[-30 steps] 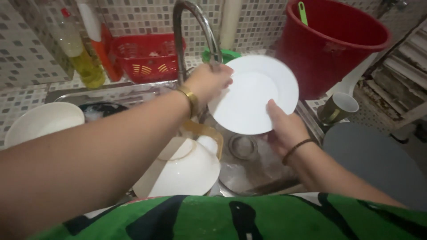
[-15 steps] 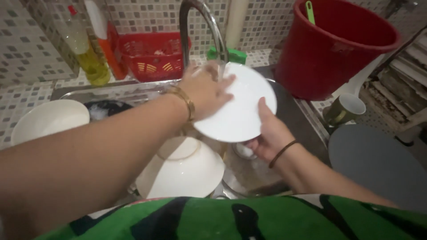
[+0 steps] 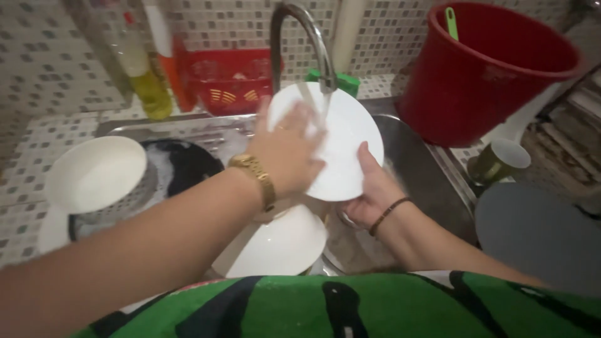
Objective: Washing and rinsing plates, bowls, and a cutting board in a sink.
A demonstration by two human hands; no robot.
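Two bare hands work a round white plate (image 3: 341, 147) under the curved metal tap (image 3: 307, 37), seen from above by the person doing it. The plate is tilted on edge over the steel sink (image 3: 413, 156), its face turned toward the viewer so the thin stream from the spout runs down it. The right hand (image 3: 369, 188) (a dark cord bracelet on its wrist) grips the lower right rim, thumb lying up the front and fingers curled behind, which steadies the plate at that angle. The left hand (image 3: 288, 150), wearing a gold wristwatch, lies flat with fingers spread against the plate's left face, palm pressed to the surface as for rubbing it under the water.

Below the plate, an upturned white bowl (image 3: 275, 244) rests in the sink. Further left, another white bowl (image 3: 94, 172) sits beside a dark sudsy pan (image 3: 181, 166) on the worktop. Along the tiled back wall stand a bottle of yellow liquid (image 3: 147, 75) and a red plastic basket (image 3: 228, 78). A large red bucket (image 3: 494, 69) holding a green handle stands to the right, with an olive-green mug (image 3: 498, 159) near it
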